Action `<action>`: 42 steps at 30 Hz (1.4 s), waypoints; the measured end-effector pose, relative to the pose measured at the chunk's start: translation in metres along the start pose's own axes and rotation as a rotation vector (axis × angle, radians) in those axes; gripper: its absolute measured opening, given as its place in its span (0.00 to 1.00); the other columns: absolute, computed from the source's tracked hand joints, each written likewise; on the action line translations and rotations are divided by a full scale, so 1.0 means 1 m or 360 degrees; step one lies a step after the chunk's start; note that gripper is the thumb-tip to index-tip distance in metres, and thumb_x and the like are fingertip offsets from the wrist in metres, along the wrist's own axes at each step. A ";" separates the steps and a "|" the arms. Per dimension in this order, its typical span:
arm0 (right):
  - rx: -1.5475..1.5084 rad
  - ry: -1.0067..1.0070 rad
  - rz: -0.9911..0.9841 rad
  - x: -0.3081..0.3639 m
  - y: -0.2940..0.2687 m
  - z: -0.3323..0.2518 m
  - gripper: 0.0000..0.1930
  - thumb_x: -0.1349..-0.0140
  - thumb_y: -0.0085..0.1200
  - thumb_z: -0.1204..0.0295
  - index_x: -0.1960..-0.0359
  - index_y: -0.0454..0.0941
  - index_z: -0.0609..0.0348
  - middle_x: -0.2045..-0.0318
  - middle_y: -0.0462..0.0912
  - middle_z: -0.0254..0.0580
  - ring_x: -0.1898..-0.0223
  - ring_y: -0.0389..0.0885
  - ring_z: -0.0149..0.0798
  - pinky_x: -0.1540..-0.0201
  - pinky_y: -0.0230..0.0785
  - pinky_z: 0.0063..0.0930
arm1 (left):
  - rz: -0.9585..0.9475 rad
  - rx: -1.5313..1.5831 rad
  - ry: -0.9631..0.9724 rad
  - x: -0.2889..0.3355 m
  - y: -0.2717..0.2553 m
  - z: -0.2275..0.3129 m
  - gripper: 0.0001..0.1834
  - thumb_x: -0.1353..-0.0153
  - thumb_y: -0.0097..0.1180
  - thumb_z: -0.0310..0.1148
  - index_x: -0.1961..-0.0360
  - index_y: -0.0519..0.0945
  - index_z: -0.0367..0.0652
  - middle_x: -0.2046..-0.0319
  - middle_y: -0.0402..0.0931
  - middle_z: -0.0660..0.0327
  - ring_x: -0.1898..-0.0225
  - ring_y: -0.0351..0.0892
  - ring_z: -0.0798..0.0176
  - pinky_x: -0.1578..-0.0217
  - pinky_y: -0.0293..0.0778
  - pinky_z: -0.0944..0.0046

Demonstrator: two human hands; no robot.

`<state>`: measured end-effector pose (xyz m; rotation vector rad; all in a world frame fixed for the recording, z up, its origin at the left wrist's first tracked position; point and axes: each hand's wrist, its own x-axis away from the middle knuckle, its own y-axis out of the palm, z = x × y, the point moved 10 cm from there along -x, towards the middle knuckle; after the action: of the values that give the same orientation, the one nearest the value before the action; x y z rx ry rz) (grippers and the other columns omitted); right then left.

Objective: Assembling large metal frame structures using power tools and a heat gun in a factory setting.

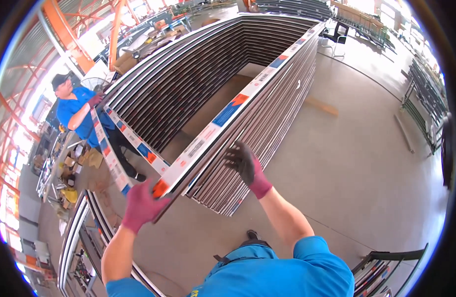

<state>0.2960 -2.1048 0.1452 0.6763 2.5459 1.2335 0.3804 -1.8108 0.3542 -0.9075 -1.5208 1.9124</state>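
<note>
A tall stack of large rectangular window or door frames [267, 123] stands before me. The top frame [203, 141] has a light face covered with white, blue and orange protective tape. My left hand [143, 204], in a maroon glove, is closed around its near left corner. The frame's short side [108, 151] runs from there to a co-worker's gloved hand [95, 100], apart from the taped short side [137, 142] of the frame beneath. My right hand [246, 168], gloved with a dark palm, is raised beside the stack's right side, fingers spread and holding nothing.
A co-worker [77, 106] in a blue shirt and dark cap stands at the far left. White and dark frames [82, 222] lean at lower left. A dark metal rack [391, 260] stands lower right, a chair [336, 37] behind the stack, and a cardboard piece [321, 105] beside it.
</note>
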 end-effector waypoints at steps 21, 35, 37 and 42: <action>-0.0350 -0.0542 0.0056 -0.117 0.056 -0.085 0.29 0.24 0.45 0.49 0.30 0.72 0.54 0.38 0.80 0.48 0.39 0.80 0.49 0.33 0.72 0.50 | -0.0036 -0.0311 -0.0548 0.165 -0.133 -0.067 0.35 0.60 0.80 0.48 0.50 0.83 0.48 0.60 0.83 0.56 0.56 0.81 0.46 0.51 0.76 0.51; 0.0087 -0.0638 -0.0058 -0.034 0.207 -0.119 0.31 0.22 0.41 0.45 0.28 0.66 0.50 0.41 0.80 0.51 0.43 0.82 0.49 0.38 0.78 0.51 | 0.0354 -0.0013 -0.0727 0.305 -0.115 -0.097 0.33 0.60 0.78 0.47 0.52 0.81 0.44 0.65 0.81 0.52 0.61 0.83 0.44 0.57 0.78 0.50; 0.0288 -0.0848 -0.0239 -0.006 0.239 -0.140 0.33 0.23 0.40 0.43 0.27 0.64 0.52 0.41 0.79 0.53 0.42 0.81 0.51 0.37 0.76 0.53 | 0.0451 0.0084 -0.0696 0.333 -0.098 -0.106 0.33 0.56 0.78 0.49 0.52 0.81 0.45 0.65 0.81 0.52 0.60 0.83 0.44 0.57 0.78 0.49; 0.0302 -0.0891 -0.0727 0.060 0.359 -0.158 0.46 0.29 0.45 0.36 0.25 0.58 0.64 0.38 0.75 0.61 0.39 0.78 0.57 0.34 0.71 0.59 | 0.0724 0.0439 -0.0617 0.405 -0.047 -0.122 0.30 0.50 0.74 0.45 0.48 0.80 0.44 0.61 0.82 0.50 0.58 0.84 0.43 0.57 0.79 0.49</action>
<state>0.2907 -1.9889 0.5248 0.3685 2.1776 0.5582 0.2173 -1.4202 0.3108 -0.8414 -1.2701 2.6771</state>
